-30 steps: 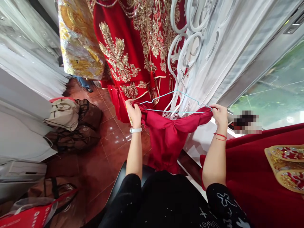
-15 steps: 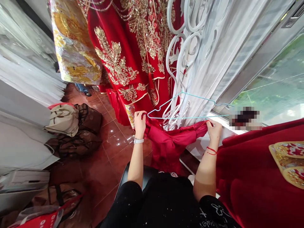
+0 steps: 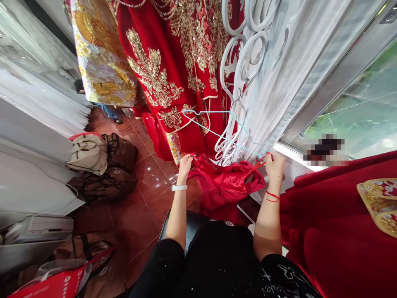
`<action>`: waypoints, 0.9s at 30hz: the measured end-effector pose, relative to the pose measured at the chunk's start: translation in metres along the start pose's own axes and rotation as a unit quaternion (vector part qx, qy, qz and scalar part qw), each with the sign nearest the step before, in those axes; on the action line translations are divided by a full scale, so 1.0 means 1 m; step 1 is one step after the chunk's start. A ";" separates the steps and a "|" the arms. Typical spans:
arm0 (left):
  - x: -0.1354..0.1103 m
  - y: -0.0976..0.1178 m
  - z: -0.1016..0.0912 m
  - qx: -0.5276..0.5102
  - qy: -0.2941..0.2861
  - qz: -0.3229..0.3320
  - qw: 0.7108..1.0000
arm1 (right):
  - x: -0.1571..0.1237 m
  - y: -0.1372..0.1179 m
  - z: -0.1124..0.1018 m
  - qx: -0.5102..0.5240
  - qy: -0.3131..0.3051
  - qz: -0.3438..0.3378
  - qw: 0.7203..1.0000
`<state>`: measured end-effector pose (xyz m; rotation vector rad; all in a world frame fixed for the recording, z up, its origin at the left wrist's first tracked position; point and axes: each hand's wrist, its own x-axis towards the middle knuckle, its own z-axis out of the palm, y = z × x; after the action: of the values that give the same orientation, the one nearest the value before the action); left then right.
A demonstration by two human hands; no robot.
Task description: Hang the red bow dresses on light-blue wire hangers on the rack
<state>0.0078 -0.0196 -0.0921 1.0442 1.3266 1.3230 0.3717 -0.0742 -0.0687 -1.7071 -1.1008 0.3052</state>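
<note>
Since half a second ago the pale blue hanger (image 3: 215, 111) has been swinging askew: its left corner is now sitting high, and its right corner is dropping toward the right hand (image 3: 274, 166). The deep red garment (image 3: 221, 186) is sagging lower between the hands and showing more folds. It is hanging in the air, stretched between the two hands, below the hanger and above the red tiled floor (image 3: 149, 169).

The hands are staying well apart. The left hand (image 3: 185, 164) is pinching the garment's upper edge at its left end, away from the wire. The right hand is clamping a thin red strap (image 3: 257, 164) just beside the hanger's right corner; whether the fingers are also gripping wire is not clear.

The hanger is hanging in front of the lower end of a white scrollwork rack (image 3: 238, 70). Behind it, a red garment with gold embroidery (image 3: 155, 74) is hanging, with a gold and white brocade piece (image 3: 104, 54) to its left. Near the floor's left edge, a beige bag (image 3: 89, 151) is resting against brown bags (image 3: 105, 184). A broad red cloth (image 3: 322, 207) is spreading on the right.
</note>
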 end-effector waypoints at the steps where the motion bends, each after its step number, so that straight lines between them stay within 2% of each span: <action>1: -0.001 -0.005 0.000 -0.028 -0.006 -0.013 1.000 | -0.003 -0.004 0.006 0.023 0.011 0.021 0.999; 3: -0.006 -0.014 0.002 -0.047 -0.013 -0.024 0.998 | -0.007 -0.009 0.016 0.095 0.019 0.057 0.994; 5: -0.013 -0.023 0.005 -0.077 -0.004 -0.031 0.997 | -0.010 -0.012 0.023 0.190 0.002 0.079 0.979; 7: -0.018 -0.031 0.008 -0.098 0.016 -0.035 0.994 | -0.010 -0.012 0.026 0.269 -0.006 0.103 0.958; 10: -0.023 -0.038 0.011 -0.083 0.036 -0.038 0.995 | -0.008 -0.011 0.026 0.330 0.019 0.152 0.931; 14: -0.030 -0.039 0.008 0.059 0.077 0.030 0.995 | -0.008 -0.014 0.028 0.362 0.005 0.193 0.912; 17: -0.036 -0.038 0.004 0.196 0.116 0.087 0.970 | -0.012 -0.023 0.036 0.391 -0.042 0.200 0.897; 19: -0.038 -0.038 0.002 0.225 0.135 0.092 0.961 | -0.014 -0.032 0.044 0.416 -0.067 0.203 0.884; 21: -0.037 -0.038 0.002 0.198 0.119 0.061 0.971 | -0.014 -0.041 0.054 0.436 -0.080 0.198 0.874; 24: -0.035 -0.037 0.002 0.048 0.068 0.002 0.997 | -0.011 -0.050 0.066 0.441 -0.091 0.179 0.875; 27: -0.036 -0.031 -0.001 -0.107 0.080 0.004 0.991 | -0.008 -0.050 0.072 0.429 -0.081 0.163 0.885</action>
<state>0.0153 -0.0567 -0.1207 0.8093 1.2648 1.5447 0.2938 -0.0332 -0.0593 -1.0491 -0.6172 1.0032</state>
